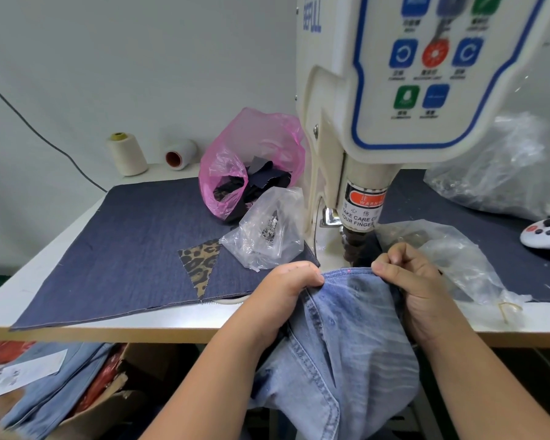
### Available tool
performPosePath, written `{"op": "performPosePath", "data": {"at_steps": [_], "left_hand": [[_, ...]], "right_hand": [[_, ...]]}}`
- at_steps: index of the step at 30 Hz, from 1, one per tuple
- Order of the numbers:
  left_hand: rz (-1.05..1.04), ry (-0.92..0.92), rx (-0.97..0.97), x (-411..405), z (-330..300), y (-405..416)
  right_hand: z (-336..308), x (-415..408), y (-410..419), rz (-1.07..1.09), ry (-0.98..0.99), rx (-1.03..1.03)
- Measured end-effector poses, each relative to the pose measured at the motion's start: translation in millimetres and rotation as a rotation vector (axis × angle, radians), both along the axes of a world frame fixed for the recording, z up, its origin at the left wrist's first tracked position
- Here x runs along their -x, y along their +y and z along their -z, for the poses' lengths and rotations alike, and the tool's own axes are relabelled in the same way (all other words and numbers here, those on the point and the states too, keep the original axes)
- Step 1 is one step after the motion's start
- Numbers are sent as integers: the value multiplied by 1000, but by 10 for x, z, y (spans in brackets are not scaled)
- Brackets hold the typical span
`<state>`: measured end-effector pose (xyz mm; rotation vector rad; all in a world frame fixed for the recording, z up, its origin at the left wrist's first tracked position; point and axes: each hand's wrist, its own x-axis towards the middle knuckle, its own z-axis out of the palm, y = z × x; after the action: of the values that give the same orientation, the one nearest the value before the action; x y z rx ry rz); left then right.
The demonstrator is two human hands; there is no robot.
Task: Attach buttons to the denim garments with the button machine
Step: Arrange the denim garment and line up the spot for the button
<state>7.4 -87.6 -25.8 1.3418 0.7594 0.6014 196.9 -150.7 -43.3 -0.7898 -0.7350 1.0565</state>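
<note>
A light blue denim garment hangs over the table's front edge, its top edge lying just in front of the button machine's press head. My left hand grips that edge on the left side. My right hand pinches it on the right, fingers curled. A small red light dot shows on the denim between my hands. The white button machine rises above, with a coloured control panel. A clear bag of metal buttons lies to the left of the machine.
Dark denim cloth with a leopard-print triangle covers the table. A pink bag of fabric scraps, two thread cones, clear plastic bags and a white controller lie around. Denim garments fill a box under the table.
</note>
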Motion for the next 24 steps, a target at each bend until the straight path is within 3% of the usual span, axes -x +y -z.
{"op": "performPosePath", "data": {"at_steps": [24], "left_hand": [[44, -4, 12, 2, -11, 25]], "right_hand": [[-13, -2, -16, -7, 49, 9]]}}
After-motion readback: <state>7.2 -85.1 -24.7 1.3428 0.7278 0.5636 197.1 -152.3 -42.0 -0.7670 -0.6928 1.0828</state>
